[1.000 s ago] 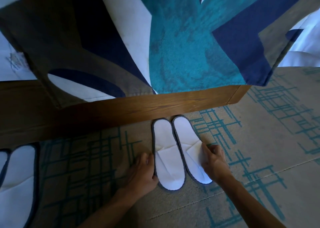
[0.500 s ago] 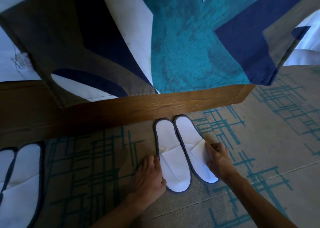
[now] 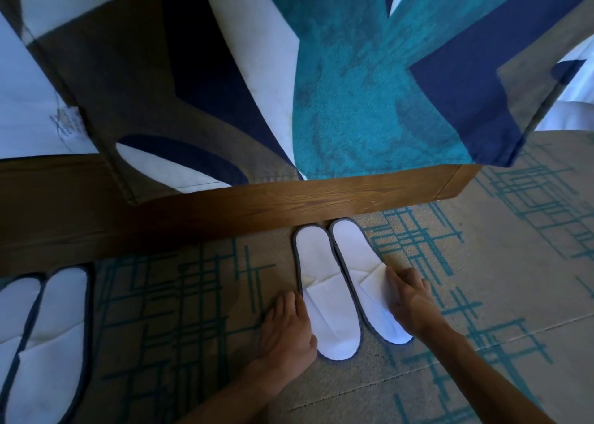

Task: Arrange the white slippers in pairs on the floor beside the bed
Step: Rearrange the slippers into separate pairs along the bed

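Two white slippers with dark trim lie side by side on the carpet, heels against the wooden bed frame (image 3: 257,211). The left slipper (image 3: 324,298) and the right slipper (image 3: 360,269) touch along their inner edges. My left hand (image 3: 287,327) lies flat on the carpet, its fingers pressed against the left slipper's outer edge. My right hand (image 3: 406,298) rests on the right slipper's outer edge and strap, fingers together. A second pair of white slippers (image 3: 41,336) lies at the left edge of the view.
A patterned bedspread (image 3: 353,86) in teal, navy, white and brown hangs over the bed frame. The beige carpet (image 3: 498,263) with teal line patterns stretches right of the bed corner and toward me.
The view has shifted slightly, so both pairs sit further right. My left hand flattened out beside the left slipper. The right hand stays on the right slipper.
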The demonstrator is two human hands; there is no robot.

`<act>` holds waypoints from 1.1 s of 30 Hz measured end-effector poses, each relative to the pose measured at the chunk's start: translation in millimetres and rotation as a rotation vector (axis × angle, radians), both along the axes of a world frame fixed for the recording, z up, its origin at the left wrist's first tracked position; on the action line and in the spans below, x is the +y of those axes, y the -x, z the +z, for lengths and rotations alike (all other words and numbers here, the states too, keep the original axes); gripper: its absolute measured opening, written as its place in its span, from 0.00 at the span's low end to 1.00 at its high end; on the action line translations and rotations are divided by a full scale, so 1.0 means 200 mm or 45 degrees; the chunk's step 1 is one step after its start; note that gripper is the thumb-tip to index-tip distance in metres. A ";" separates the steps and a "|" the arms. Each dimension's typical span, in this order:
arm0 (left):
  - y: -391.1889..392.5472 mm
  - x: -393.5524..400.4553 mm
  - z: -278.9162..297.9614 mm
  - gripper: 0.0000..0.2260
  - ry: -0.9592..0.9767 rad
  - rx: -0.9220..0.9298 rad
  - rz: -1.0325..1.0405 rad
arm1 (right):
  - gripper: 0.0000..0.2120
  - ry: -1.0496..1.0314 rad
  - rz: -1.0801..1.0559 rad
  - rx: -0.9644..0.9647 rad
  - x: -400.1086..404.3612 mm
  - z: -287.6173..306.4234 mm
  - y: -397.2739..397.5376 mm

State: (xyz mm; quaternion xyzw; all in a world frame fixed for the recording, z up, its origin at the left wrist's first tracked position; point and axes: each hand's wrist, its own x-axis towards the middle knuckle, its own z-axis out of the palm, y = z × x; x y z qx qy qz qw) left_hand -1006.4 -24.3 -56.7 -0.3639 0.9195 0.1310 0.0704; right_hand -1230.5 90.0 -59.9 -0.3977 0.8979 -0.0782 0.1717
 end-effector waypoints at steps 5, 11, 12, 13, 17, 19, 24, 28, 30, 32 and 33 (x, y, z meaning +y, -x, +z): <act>-0.02 -0.02 -0.01 0.30 -0.052 0.039 0.022 | 0.33 -0.027 -0.004 0.023 0.01 0.00 0.01; -0.16 -0.15 0.07 0.31 -0.092 -0.088 0.083 | 0.25 -0.112 -0.049 -0.061 -0.05 0.14 0.09; -0.21 -0.19 0.10 0.28 -0.090 -0.110 0.084 | 0.23 -0.083 -0.059 -0.040 -0.06 0.17 0.09; -0.28 -0.23 0.14 0.23 -0.085 -0.109 0.080 | 0.22 -0.034 -0.051 -0.020 -0.08 0.20 0.08; -0.62 -0.37 0.27 0.10 -0.056 -0.046 0.186 | 0.14 0.047 0.022 -0.001 -0.22 0.32 -0.07; -0.84 -0.43 0.28 0.12 -0.011 0.018 0.257 | 0.12 0.074 0.096 0.030 -0.32 0.35 -0.23; -1.46 -0.52 0.30 0.15 0.143 0.002 0.441 | 0.10 0.103 0.460 0.058 -0.60 0.35 -0.82; -1.96 -0.56 0.26 0.13 0.169 -0.074 0.679 | 0.13 0.071 0.696 -0.001 -0.81 0.36 -1.34; -2.17 -0.57 0.21 0.23 0.128 -0.003 0.778 | 0.19 0.032 0.828 0.025 -0.90 0.35 -1.58; -2.34 -0.58 0.15 0.33 0.035 0.024 0.816 | 0.24 0.084 0.908 0.009 -0.96 0.33 -1.79; -2.40 -0.59 0.12 0.33 0.024 0.023 0.782 | 0.27 0.117 0.935 -0.015 -0.98 0.30 -1.89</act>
